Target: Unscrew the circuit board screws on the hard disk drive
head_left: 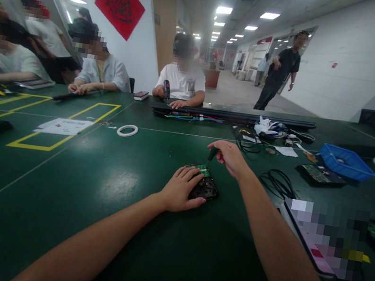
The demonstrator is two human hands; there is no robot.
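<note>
A small black device with an exposed green circuit board (204, 192) lies flat on the green table. My left hand (181, 190) holds it down from the left, fingers laid across its top and thumb along the near edge. Above the board's far right corner, my right hand (229, 157) is closed around the dark green handle of a screwdriver (212, 153). The screwdriver stands nearly upright, pointing down towards the board. Its tip is too small to make out, so I cannot tell whether it touches.
On the right lie a phone-like slab with a blurred screen (307, 242), black cable (277, 182), another circuit-board unit (323, 175) and a blue tray (345, 162). White gloves (269, 127) and a long black bar (234, 116) lie farther back. A white ring (127, 130) sits left. Other people sit opposite.
</note>
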